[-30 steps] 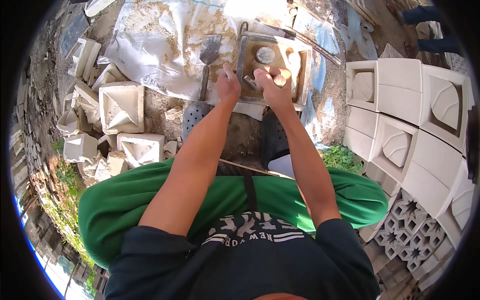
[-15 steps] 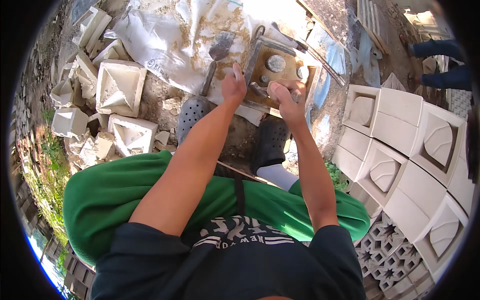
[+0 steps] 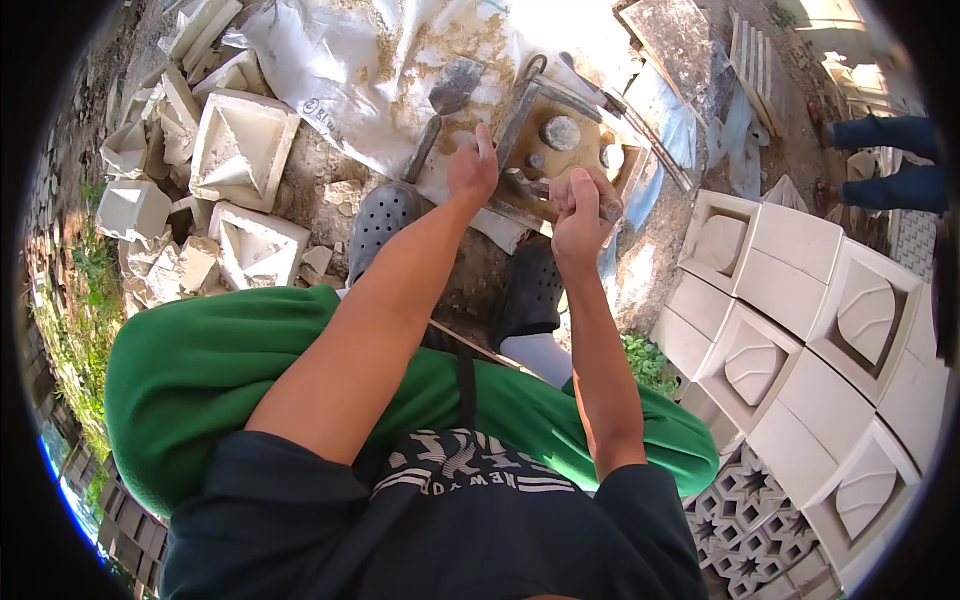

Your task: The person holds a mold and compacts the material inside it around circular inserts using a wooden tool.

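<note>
My right hand (image 3: 582, 215) is closed around the handle of a hammer (image 3: 526, 186), its head over the near side of a shallow square mould (image 3: 518, 112). Inside the mould's brown bed stand a large round grey disc (image 3: 560, 133), a smaller disc (image 3: 535, 160) and a pale round piece (image 3: 612, 157). Just left of the mould's near left corner is my left hand (image 3: 472, 172), seen edge-on with a digit stretched forward; it holds nothing visible, and whether it touches the mould I cannot tell. A trowel (image 3: 455, 88) lies to its left.
Broken white moulds (image 3: 243, 150) are piled at the left. Cast blocks with leaf shapes (image 3: 780, 240) stand in rows at the right. A white sack (image 3: 345, 70) lies in front, beside long rods (image 3: 650, 140). Another person's legs (image 3: 885, 165) show at far right.
My right hand has drawn slightly back toward me relative to the mould, the hammer still in it. The left hand stays beside the mould. The whole view has shifted a little.
</note>
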Demonstrator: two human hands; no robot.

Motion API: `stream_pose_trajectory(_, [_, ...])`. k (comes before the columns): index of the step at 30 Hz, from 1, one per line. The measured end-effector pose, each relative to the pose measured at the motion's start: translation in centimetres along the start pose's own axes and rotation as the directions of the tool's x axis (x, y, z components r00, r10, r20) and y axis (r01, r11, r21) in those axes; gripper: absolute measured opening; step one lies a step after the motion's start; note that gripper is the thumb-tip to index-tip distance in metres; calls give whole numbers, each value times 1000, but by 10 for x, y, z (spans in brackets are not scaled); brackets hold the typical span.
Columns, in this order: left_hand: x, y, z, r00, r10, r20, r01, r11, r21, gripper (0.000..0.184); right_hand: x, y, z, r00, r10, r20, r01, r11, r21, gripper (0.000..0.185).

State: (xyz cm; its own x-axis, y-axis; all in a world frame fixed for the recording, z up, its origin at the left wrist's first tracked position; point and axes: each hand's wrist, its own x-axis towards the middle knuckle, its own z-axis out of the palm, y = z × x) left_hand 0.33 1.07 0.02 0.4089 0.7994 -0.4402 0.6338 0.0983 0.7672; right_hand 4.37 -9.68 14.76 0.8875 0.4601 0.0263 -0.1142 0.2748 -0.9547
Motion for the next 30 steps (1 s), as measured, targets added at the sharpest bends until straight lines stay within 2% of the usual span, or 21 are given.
stream_pose_trajectory(2, [2,0,-1,1000,-11,21,11,999,33,71,5,-12,1,998,57,5,-57,994,-94,38])
stream_pose_trajectory(4, [3,-3,1,999,-20,38,18,998,64,71,3,-17,5,999,16,-28,-19,992,-122,39])
stream_pose_trajectory(6, [5,-3,1,999,-40,35,39,998,39,71,0,-23,6,992,-99,-82,85,983,-160,40])
stream_pose_trajectory(8, [4,0,1,1000,-25,17,25,1000,-1,71,-2,-8,2,989,-132,-71,120,980,-156,38])
stream_pose_trajectory(10, [0,2,2,1000,-15,4,15,999,-43,71,-2,10,2,999,-46,-4,44,973,-228,37])
stream_pose_trajectory(11, [0,5,-1,1000,-10,17,10,1000,-26,71,3,-1,2,999,27,-18,-30,975,-220,36])
stream_pose_trajectory(12, [-1,3,-3,999,-11,31,11,1000,-7,71,4,-10,5,999,33,-16,-36,975,-221,36])
stream_pose_trajectory(14, [2,-2,0,999,-19,25,20,1000,-16,71,4,-23,12,989,-69,-128,44,980,-195,35])
stream_pose_trajectory(15, [4,-2,1,1000,-25,18,26,999,-26,70,2,-19,9,982,-138,-127,112,974,-196,36])
stream_pose_trajectory(18, [1,-1,-2,999,-8,44,9,999,-33,70,0,7,17,986,-60,-157,29,981,-193,29])
stream_pose_trajectory(20, [-1,5,-4,999,-27,46,27,1000,-12,70,6,0,9,993,-34,-113,9,977,-214,29])
stream_pose_trajectory(22, [0,3,-4,998,-51,41,51,999,12,70,5,-9,8,984,-31,-174,14,995,-98,30])
stream_pose_trajectory(23, [2,2,-1,1000,-22,7,22,1000,-14,70,2,-12,10,982,-126,-143,112,988,-104,36])
stream_pose_trajectory(26, [2,-1,-1,1000,-12,16,12,1000,5,70,1,6,7,997,-45,-58,31,977,-209,32])
stream_pose_trajectory(28, [0,-1,0,999,-25,44,23,999,38,70,3,-3,5,998,-13,-63,0,978,-206,31])
stream_pose_trajectory(30, [3,-2,1,1000,-10,12,11,999,-46,71,3,-8,4,997,-24,-80,17,996,-84,29])
